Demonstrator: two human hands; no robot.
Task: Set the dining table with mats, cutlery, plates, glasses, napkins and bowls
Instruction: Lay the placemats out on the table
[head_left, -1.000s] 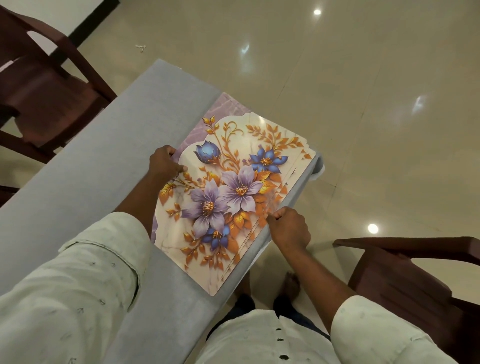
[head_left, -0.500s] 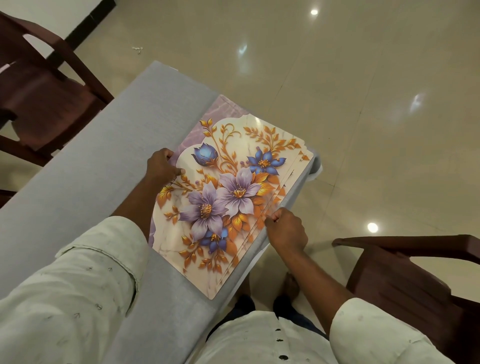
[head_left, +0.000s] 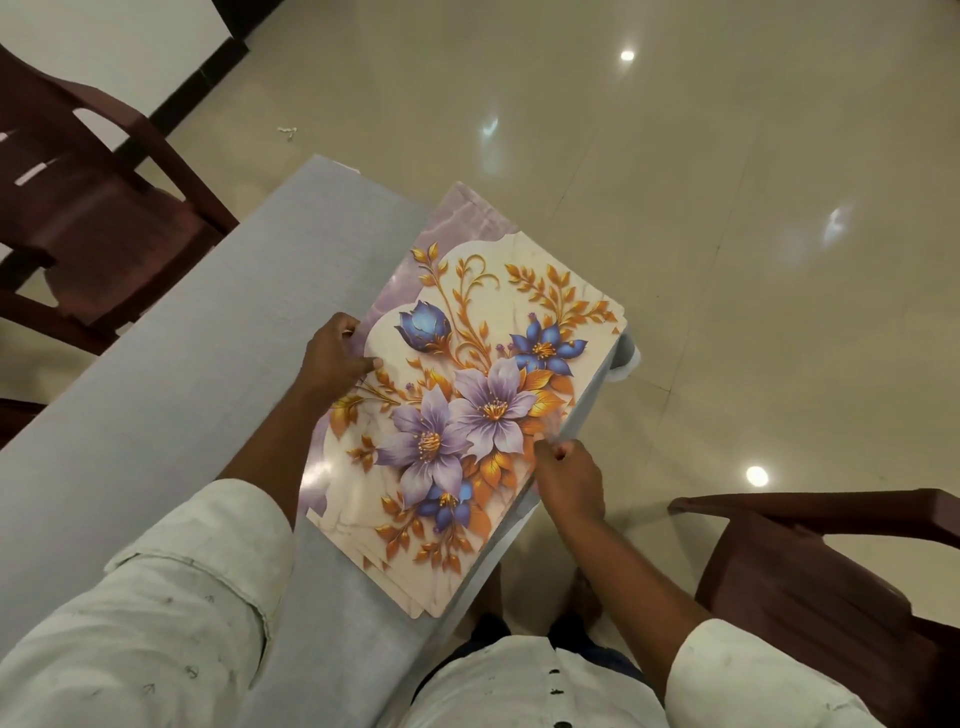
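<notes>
- Setting the table has only just begun, judging by what lies on the desk (head_left: 156, 395): a stack of mats (head_left: 467, 415) and nothing else.
- The stack of mats sits on the right end of the grey desk, near the person, with its right edge close to the desk's edge.
- The mats have big purple and blue flowers and gold leaves. Several edges show at the near corner, so there is more than one mat in the pile.
- The left hand (head_left: 332, 358) has its grip on the left edge of the stack, fingers curled round the edge and thumb on top.
- The right hand (head_left: 569, 480) has its grip on the right edge, pinching it with curled fingers. How many mats it pinches cannot be told.
- No mat looks laid at its own place yet, so the mats likely still need to be spread out.
- No cutlery, plates, glasses, napkins or bowls can be seen. All of that seems left to do.
- No containers show in this view, so nothing can be said about what they hold.
- A brown chair (head_left: 93, 208) stands far left, and another chair (head_left: 810, 571) stands near right, on the shiny floor (head_left: 727, 208).
</notes>
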